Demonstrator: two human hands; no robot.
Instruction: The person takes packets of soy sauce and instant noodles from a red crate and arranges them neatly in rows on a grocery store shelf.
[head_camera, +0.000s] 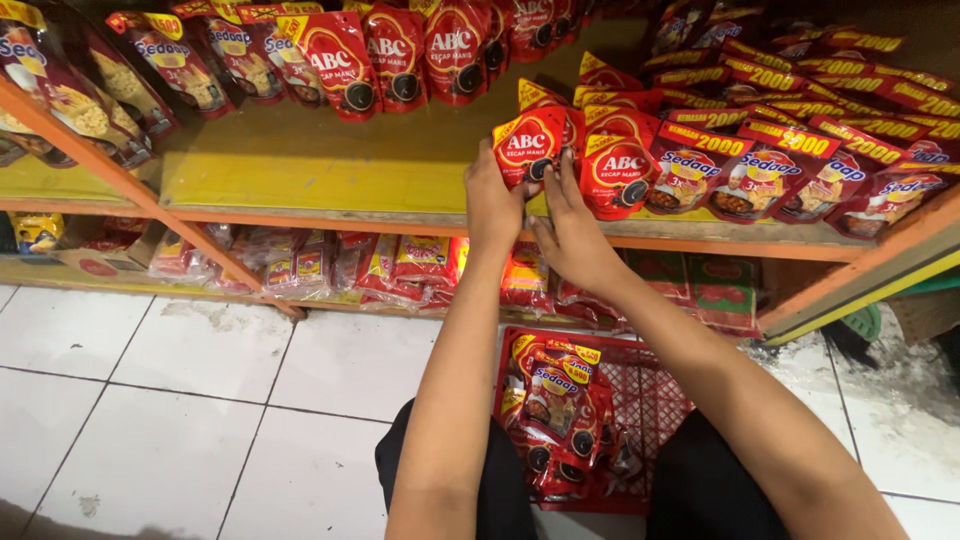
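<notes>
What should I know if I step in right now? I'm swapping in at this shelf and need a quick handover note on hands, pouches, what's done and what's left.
Left hand: holds a red sauce pouch upright at the shelf's front edge.
Right hand: fingers rest against the same pouch and the neighbouring pouch.
Shelf: yellow-lined; a row of red pouches stands at the back, and overlapping seasoning sachets fill the right side. The middle-left part is bare.
Done: several pouches stand at the front by the hands.
Left: the red basket on the floor between the knees holds more packets.
</notes>
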